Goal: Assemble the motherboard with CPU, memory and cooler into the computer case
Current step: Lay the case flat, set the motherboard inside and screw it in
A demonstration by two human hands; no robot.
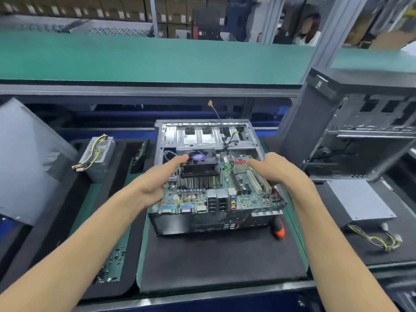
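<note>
Right now we see both hands carrying the motherboard [216,192] at frame center, over the open computer case [209,140] that lies flat on the black mat [213,262]. The left hand [155,183] grips the board's left edge, fingers stretched up beside the cooler [199,170]. The right hand [272,167] holds the right edge, index finger lying over the top near the white slots [258,182]. The board's near edge, with the ports, sits above the case's back wall, so we judge it tilted and not yet seated.

Risks, as we judge them:
- The ports could miss the cutouts in the back wall and jam if the board drops in at the wrong angle.
- The black cable [219,118] standing up at the far end of the case, plus the loose wires [231,140] near it, could get trapped under the board.
- A finger pressing on the fan or the slots could bend something.
- The screwdriver [278,228], black and orange, lies touching the case's lower right corner and could get knocked.

Containers: the case holds only the cables and its metal bay at the far end. The black tray [117,199] at left carries 1 power supply [99,154] with yellow wires and a green circuit board [112,262] in the lower left slot. At right, a second power supply [360,201] lies on another tray beside an upright case [371,122].
</note>
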